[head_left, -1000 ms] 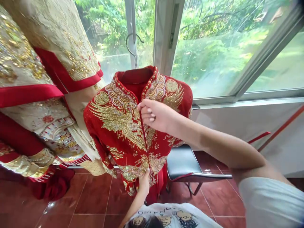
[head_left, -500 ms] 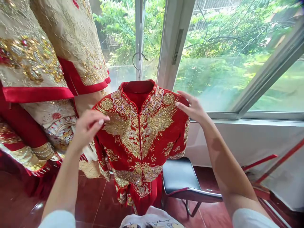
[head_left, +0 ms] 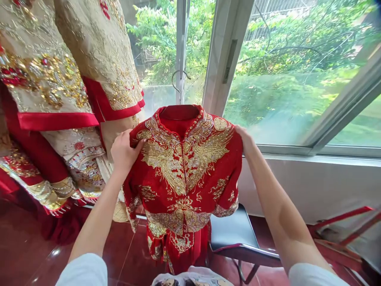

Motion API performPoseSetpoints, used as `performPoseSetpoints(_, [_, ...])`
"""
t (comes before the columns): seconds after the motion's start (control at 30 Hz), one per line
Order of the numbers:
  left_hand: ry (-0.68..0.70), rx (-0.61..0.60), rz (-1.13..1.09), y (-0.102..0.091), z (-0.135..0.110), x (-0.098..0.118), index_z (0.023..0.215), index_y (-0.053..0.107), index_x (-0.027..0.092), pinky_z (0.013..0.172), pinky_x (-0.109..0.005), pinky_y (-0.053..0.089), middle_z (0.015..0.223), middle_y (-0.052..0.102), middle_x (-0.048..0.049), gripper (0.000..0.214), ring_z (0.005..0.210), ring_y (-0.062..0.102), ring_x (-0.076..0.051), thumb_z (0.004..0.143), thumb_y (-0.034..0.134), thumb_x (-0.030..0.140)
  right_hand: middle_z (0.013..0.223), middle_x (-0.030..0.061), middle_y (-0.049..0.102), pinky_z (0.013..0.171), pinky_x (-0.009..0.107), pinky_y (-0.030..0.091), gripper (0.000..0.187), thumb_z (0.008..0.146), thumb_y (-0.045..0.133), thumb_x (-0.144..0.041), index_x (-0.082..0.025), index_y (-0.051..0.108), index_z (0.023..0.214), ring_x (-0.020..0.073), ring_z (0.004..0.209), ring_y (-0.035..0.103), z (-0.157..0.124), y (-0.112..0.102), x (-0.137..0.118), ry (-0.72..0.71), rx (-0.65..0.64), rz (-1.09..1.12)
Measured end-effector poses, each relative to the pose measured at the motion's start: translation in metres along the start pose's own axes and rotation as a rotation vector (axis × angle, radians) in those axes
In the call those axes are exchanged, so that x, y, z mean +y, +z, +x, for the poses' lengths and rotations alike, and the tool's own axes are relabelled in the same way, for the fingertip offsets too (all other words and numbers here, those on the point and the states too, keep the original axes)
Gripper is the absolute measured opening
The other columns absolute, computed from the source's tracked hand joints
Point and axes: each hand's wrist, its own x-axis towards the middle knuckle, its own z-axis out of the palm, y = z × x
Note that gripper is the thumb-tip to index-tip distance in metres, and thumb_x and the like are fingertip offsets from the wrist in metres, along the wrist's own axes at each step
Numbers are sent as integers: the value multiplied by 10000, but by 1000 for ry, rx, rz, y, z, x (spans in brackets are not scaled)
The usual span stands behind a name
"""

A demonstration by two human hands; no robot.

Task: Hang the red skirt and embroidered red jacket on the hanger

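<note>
A red embroidered jacket [head_left: 208, 167] with gold wing-shaped beadwork, a stand collar and a closed front hangs upright on a hanger [head_left: 179, 85], whose metal hook shows above the collar. My left hand [head_left: 122, 154] grips the jacket at the shoulder on the left, thumb in front on the gold roundel and fingers over the far side. At the opposite shoulder, my right hand [head_left: 246, 140] touches the outer edge; its fingers are hidden behind the cloth. Below the jacket hangs a red skirt [head_left: 195, 246] with gold trim.
Several cream and red beaded garments [head_left: 98, 55] hang close on the left. A black-seated chair [head_left: 233, 228] stands behind the jacket to the right. Sliding windows [head_left: 268, 103] run along the wall. A red metal frame [head_left: 333, 246] leans at the lower right.
My left hand, which was apart in front of the jacket, has closed on its shoulder. My right hand's fingers have gone from the front of the other shoulder to behind it.
</note>
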Motion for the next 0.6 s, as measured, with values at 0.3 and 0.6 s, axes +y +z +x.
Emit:
performPoseSetpoints(0.3, [44,178,-72,-24,-31,51,1043,607,169,1048,-456,365,1112,639,-145,301,1117,544,-300,867,554,407,521,12,491,570,291,373,465,864,529,-544,-214,465,543,130,527,435,-106,92,-57,-354,650,-581])
performPoseSetpoints(0.6, [17,86,-200,6,-39,119,1172,560,152,1087,-478,350,1264,537,-171,393,1228,466,-320,834,607,347,441,-57,308,444,236,166,320,760,531,-337,-192,394,510,57,436,239,-107,181,-35,152,74,153])
